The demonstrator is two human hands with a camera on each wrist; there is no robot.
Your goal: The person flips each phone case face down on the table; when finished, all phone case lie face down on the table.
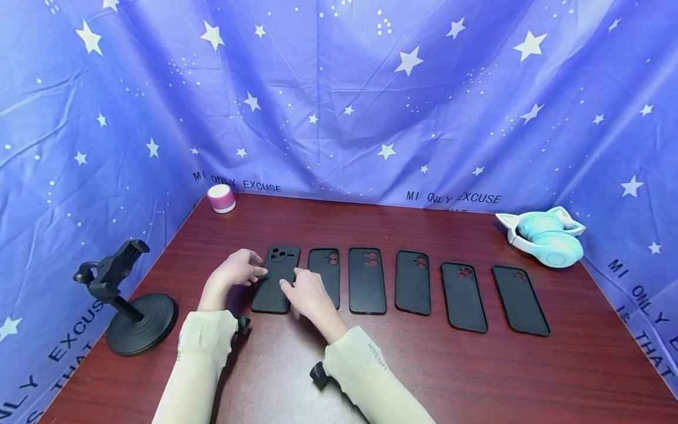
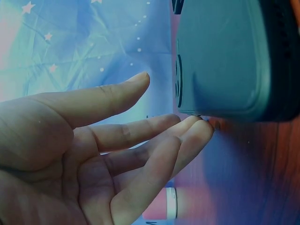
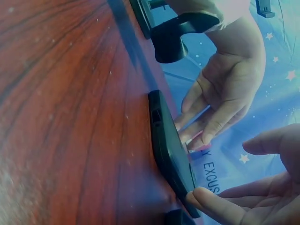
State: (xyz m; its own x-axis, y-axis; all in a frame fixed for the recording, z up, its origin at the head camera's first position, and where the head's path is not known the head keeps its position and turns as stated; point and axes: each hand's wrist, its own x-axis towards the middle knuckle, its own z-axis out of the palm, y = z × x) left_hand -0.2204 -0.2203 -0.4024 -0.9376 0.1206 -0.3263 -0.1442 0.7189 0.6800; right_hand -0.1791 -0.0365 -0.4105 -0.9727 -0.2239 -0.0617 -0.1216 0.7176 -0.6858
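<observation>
A black phone case point(image 1: 273, 291) lies back up at the left end of a row, its camera cutouts toward the back. My left hand point(image 1: 236, 272) is at its left edge, the fingers loosely bent and the thumb raised, as the left wrist view shows. Across from it, my right hand point(image 1: 308, 292) is at the right edge, and in the right wrist view a fingertip meets the side of the case point(image 3: 169, 145). Neither hand curls round the case. Partly behind the right hand lies a second phone case point(image 1: 327, 270), hollow side up.
Further right along the row lie more black cases, such as this phone case point(image 1: 368, 282). A black phone stand point(image 1: 142, 321) occupies the left side. Toward the back are a pink-and-white cylinder point(image 1: 221, 200) and cat-ear headphones point(image 1: 548, 238). Starry curtains point(image 1: 339, 147) border the table point(image 1: 450, 377).
</observation>
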